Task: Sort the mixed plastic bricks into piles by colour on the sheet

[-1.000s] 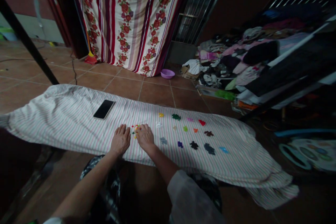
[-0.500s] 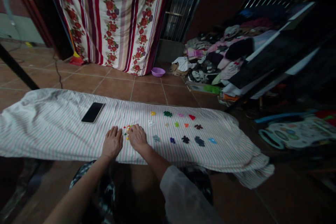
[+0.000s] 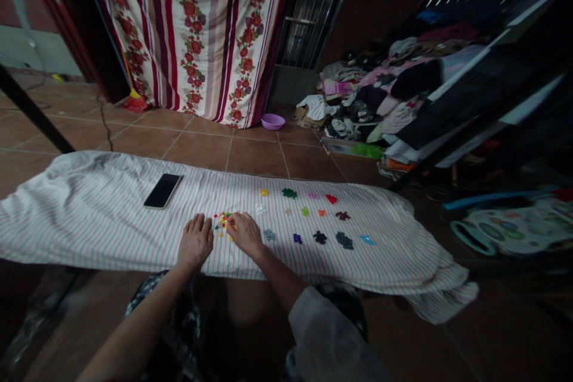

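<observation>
My left hand [image 3: 196,241] lies flat on the striped cloth [image 3: 111,233], fingers stretched out, just left of a small pile of mixed pieces [image 3: 222,221] in red, yellow, green and white. Over the pile's right side is my right hand [image 3: 245,233], its thumb and fingertips pinched together; whatever is between them is too small to make out. To the right lie little heaps sorted by colour, among them yellow pieces [image 3: 264,192], dark green pieces [image 3: 289,193], white pieces [image 3: 260,209], red pieces [image 3: 331,199], black pieces [image 3: 319,237] and dark grey pieces [image 3: 344,240].
A phone [image 3: 163,191] lies on the cloth left of my hands. Beyond it are a tiled floor, a hanging floral curtain [image 3: 215,42], a purple basin [image 3: 273,122] and a broom [image 3: 135,100]. Heaped clothes [image 3: 371,89] fill the back right.
My right hand has drawn slightly right off the mixed pile and its fingers have come together, baring more pieces. My left hand stays flat. The whole view has shifted a little.
</observation>
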`<state>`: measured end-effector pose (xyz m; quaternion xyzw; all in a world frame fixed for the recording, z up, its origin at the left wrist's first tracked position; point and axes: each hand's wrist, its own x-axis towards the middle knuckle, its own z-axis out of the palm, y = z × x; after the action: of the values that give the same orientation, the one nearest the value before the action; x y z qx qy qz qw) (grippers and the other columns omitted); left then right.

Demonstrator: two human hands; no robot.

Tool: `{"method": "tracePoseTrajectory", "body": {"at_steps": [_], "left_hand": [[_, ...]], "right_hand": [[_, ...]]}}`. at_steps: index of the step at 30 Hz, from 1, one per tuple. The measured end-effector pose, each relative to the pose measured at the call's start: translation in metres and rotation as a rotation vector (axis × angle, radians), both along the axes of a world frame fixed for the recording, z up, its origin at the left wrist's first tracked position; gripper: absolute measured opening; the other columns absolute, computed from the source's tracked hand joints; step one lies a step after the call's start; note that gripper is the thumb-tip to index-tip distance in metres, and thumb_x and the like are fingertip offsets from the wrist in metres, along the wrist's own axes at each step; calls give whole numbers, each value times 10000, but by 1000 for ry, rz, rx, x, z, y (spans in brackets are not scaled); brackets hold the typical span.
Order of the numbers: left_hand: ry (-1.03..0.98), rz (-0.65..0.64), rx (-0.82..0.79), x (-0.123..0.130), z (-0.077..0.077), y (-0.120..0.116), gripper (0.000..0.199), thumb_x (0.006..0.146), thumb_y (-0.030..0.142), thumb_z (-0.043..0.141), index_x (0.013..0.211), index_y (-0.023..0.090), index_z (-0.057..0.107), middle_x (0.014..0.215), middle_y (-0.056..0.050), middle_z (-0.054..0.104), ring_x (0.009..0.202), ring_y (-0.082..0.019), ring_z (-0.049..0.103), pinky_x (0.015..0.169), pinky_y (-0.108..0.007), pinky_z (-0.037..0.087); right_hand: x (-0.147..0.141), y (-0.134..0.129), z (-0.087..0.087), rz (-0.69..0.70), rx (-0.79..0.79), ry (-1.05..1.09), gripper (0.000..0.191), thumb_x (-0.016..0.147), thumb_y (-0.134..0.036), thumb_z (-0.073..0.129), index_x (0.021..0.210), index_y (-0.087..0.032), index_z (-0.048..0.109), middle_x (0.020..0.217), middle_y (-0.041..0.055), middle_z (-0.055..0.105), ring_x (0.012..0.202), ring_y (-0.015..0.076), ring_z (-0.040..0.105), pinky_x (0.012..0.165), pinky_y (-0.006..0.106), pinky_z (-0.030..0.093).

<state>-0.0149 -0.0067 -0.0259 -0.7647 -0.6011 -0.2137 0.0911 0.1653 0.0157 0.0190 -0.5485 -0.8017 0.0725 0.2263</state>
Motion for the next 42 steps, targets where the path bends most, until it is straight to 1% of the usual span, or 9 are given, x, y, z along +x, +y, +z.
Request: {"method": "tracePoseTrajectory", "body": {"at_steps": [3, 6, 14, 18, 23, 26, 30, 37, 42], "left_hand": [[14, -4, 2, 0, 0, 0, 412, 924, 289, 330, 1214, 136, 580, 1318, -185, 562, 1283, -298, 472, 1033, -459, 406], [20, 1, 22, 0, 0, 0, 400, 921, 295, 336, 1200, 157, 589, 1294, -169, 581, 1267, -290, 487, 1024, -456, 415], [38, 5, 29, 0, -1, 0, 398, 917, 284, 342, 1194, 149, 594, 1298, -170, 579, 1269, -297, 486, 1012, -453, 424], [35, 7, 15, 0, 0, 0, 402, 914, 277, 346, 1197, 142, 596, 1303, -176, 576, 1274, -305, 483, 1008, -462, 428], [34, 8, 5, 0, 2, 0, 403, 913, 276, 350, 1199, 134, 596, 1306, -179, 573, 1277, -306, 478, 1019, -459, 418], [31, 8, 4, 0, 2, 0, 401, 913, 275, 349, 1199, 137, 594, 1304, -177, 574, 1272, -305, 481, 1018, -458, 416], [48, 17, 13, 1, 2, 0, 397, 914, 278, 358, 1200, 141, 596, 1294, -166, 583, 1268, -294, 488, 1023, -439, 415], [79, 17, 12, 1, 3, -1, 395, 914, 264, 376, 1198, 125, 613, 1304, -172, 582, 1265, -300, 496, 1024, -435, 415], [56, 13, 3, 1, 4, -1, 396, 910, 260, 385, 1198, 119, 618, 1310, -184, 577, 1268, -308, 492, 1021, -447, 416]], "right_hand": [[12, 0, 1, -27, 11, 51, 69, 905, -221, 567, 875, -225, 630, 870, 7, 697, 871, 173, 587, 785, 267, 412], [29, 0, 1, -61, 19, 94, 93, 898, -185, 552, 882, -224, 636, 875, 10, 702, 875, 175, 589, 792, 269, 415], [100, 10, -12, -266, 95, 177, 138, 877, -186, 530, 894, -228, 660, 870, 25, 702, 879, 188, 599, 827, 292, 426], [136, 16, -13, -384, 55, 149, 165, 872, -184, 519, 909, -211, 677, 899, 39, 709, 871, 184, 608, 812, 288, 429], [165, 20, -5, -507, -48, 39, 165, 869, -201, 545, 895, -216, 707, 877, 37, 705, 872, 182, 613, 816, 282, 422], [175, 22, -3, -569, -114, -12, 189, 867, -197, 543, 887, -235, 727, 892, 45, 702, 863, 184, 616, 764, 273, 424], [178, 23, -5, -623, -170, -51, 259, 863, -144, 498, 903, -240, 735, 898, 46, 705, 838, 180, 625, 697, 264, 418], [171, 25, -3, -637, -294, -85, 281, 882, -166, 480, 995, -240, 726, 972, 34, 717, 865, 162, 629, 697, 237, 415], [169, 22, 3, -646, -291, -63, 312, 895, -162, 444, 1033, -239, 714, 998, 25, 715, 884, 148, 624, 723, 223, 416]]}}
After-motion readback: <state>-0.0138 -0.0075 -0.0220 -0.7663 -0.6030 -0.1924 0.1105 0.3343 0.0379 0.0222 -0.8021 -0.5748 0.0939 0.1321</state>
